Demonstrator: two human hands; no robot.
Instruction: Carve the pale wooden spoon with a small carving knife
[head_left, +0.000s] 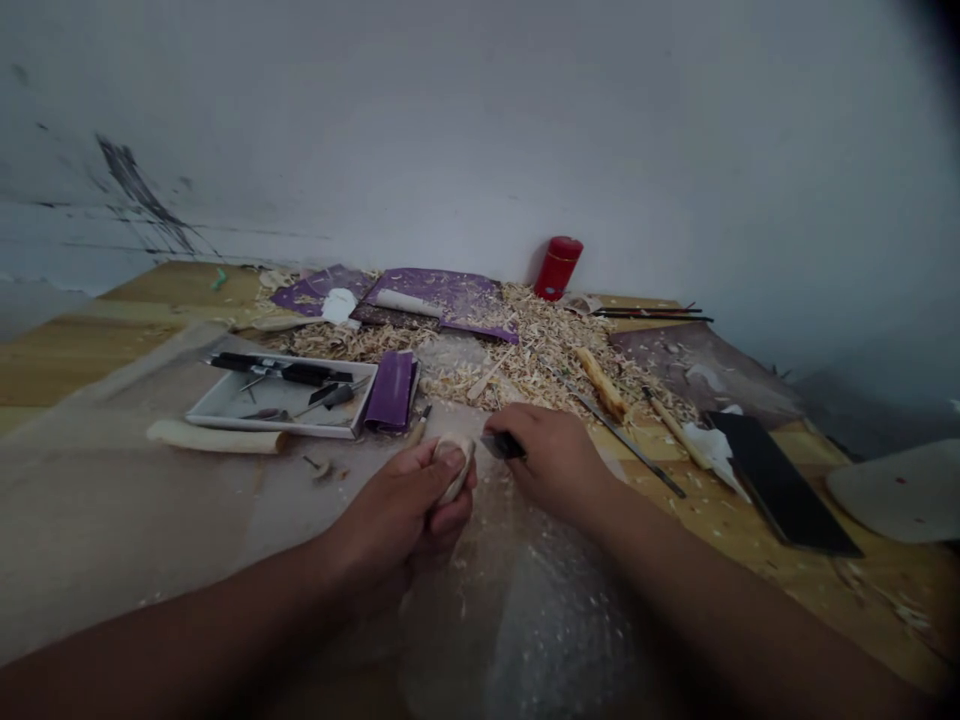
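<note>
My left hand [416,500] is closed around a pale, rounded piece of wood [454,468], with the thumb pressed on its face. Just to the right, my right hand [551,455] grips a small dark tool [504,445]. Its black end points toward the wood, a short gap apart; the rest is hidden in my fingers, so I cannot tell its exact kind. Behind my left hand lies a slim pointed tool [420,425]. A small curved wooden bit [319,468] rests to the left on the plastic sheet [187,520].
A white tray [349,431] of carving tools stands left, with a purple pouch [390,390] beside it. Wood shavings [555,345] heap along the back near a red canister [559,268]. At right lie a long metal file [630,445] and a black flat slab [780,485].
</note>
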